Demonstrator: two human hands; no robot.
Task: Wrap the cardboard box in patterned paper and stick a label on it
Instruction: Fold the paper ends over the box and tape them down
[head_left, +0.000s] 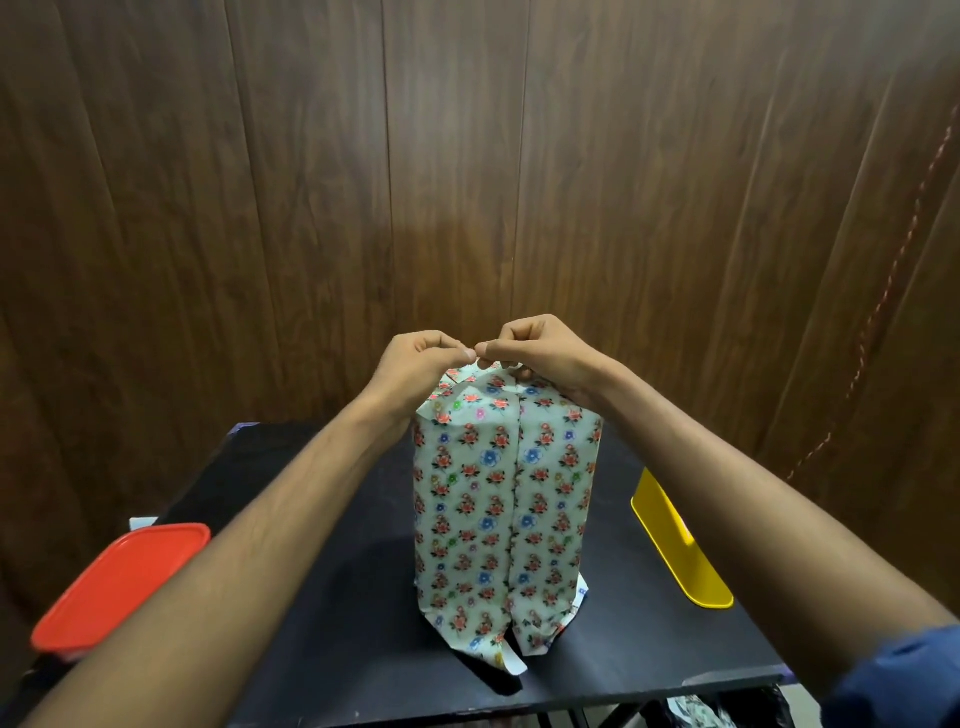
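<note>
Atop the upright floral-paper-wrapped cardboard box (506, 499), we're folding the top flap.
Left hand (415, 364) and right hand (545, 353) fingers pinch paper edge; next, crease flat and tape.

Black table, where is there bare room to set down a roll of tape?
Bare black table shows between the wrapped box and the red lid, under the left forearm, and between the box and the yellow tray. It is crowded at the box's top, where the left hand and right hand pinch the paper.

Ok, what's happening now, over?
Both hands, left and right, pinching paper atop the floral-wrapped box. Box upright, bottom flaps loose. No label seen. Nothing blocking.
</note>
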